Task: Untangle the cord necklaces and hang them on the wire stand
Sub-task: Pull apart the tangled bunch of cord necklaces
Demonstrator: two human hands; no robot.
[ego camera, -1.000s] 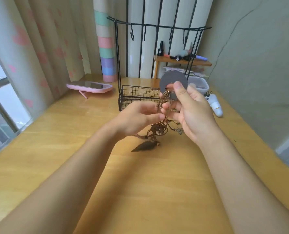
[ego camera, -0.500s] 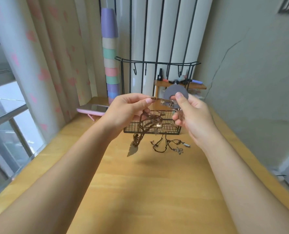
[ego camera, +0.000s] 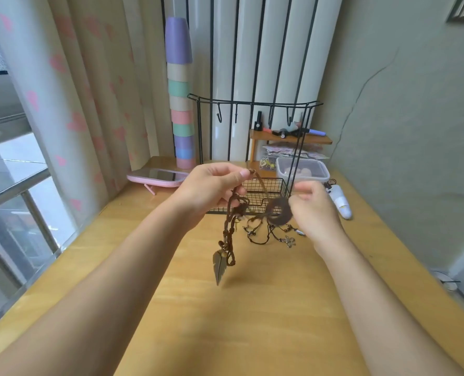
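The left hand (ego camera: 214, 191) is raised over the bench (ego camera: 252, 321) and pinches a brown cord necklace (ego camera: 232, 226) between thumb and forefinger. From that pinch a knotted bundle of cord hangs straight down, ending in a metal feather pendant (ego camera: 219, 267) that dangles clear of the bench below the hand. A second strand runs from the same pinch across to a dark ring pendant (ego camera: 279, 213) between the two hands.

The right hand (ego camera: 316, 210) is blurred. Its curled fingers sit against the ring's right edge, but I cannot tell whether they grip it.

Under the ring, between the hands and on the bench, lies a loose tangle of black cord (ego camera: 263, 237) with a small flower charm (ego camera: 289, 241).

Just beyond both hands stands the black wire stand (ego camera: 252, 103), its hooks bare and its mesh basket base behind the fingers.

Beyond the left hand are a pink-framed mirror (ego camera: 157, 177) and a tall stack of pastel cups (ego camera: 180, 104). Beyond the right hand are a clear plastic box (ego camera: 302, 172), a small wooden shelf (ego camera: 290, 137) and a white gadget (ego camera: 339, 203). Printed packets (ego camera: 287, 153) lie under the shelf, their print too small to read.
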